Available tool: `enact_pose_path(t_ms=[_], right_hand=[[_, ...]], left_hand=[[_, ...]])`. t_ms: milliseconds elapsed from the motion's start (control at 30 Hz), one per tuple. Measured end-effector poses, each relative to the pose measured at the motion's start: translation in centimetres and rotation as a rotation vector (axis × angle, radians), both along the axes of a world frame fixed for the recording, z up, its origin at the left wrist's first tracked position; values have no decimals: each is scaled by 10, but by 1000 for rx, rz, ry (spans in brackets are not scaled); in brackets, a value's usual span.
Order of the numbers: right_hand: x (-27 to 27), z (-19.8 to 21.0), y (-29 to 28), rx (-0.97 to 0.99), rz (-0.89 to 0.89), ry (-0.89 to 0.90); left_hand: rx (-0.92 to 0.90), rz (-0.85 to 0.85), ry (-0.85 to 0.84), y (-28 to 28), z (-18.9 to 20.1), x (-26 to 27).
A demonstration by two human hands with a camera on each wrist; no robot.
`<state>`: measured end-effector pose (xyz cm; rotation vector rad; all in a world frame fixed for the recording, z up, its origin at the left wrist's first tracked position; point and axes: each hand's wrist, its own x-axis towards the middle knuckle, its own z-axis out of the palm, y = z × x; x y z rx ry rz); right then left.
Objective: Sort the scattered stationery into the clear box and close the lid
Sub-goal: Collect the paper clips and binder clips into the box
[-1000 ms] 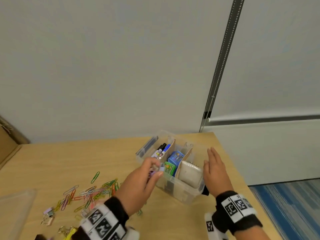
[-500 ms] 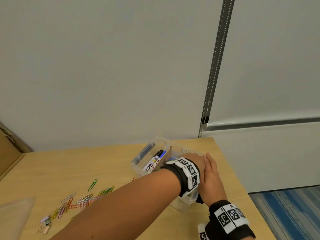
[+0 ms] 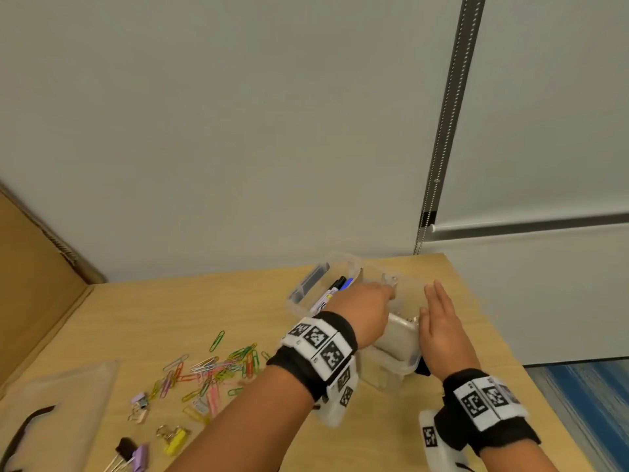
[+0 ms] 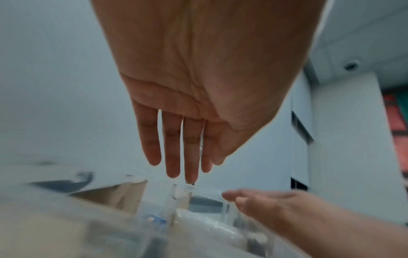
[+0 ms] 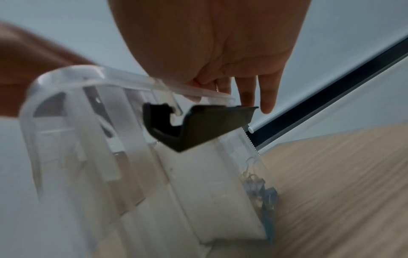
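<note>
- Markers and white eraser already in clear box, centre right.
- Paper clips, binder clips left on table, lower left; lid off.
- Left hand spread, empty; right hand flat against box side.

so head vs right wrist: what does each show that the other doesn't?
Head only: loose paper clips and binder clips on the table, markers in the clear box's far-left compartment, left hand reaching over the box.

Right wrist only: the box's black latch hanging open below the rim, and binder clips seen through the box wall.

Both: the clear box, lid off, with the right hand flat against its right side, fingers straight.
</note>
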<state>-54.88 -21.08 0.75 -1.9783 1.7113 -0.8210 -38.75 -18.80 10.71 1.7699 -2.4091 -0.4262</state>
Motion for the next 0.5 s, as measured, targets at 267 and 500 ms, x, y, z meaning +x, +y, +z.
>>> enact_pose_path(t_ms=[267, 500], right_hand=[[8, 16, 8, 68, -91, 327], [72, 36, 63, -164, 7, 315]], left_hand=[[-103, 292, 194, 94, -34, 128], [91, 561, 335, 167, -66, 264]])
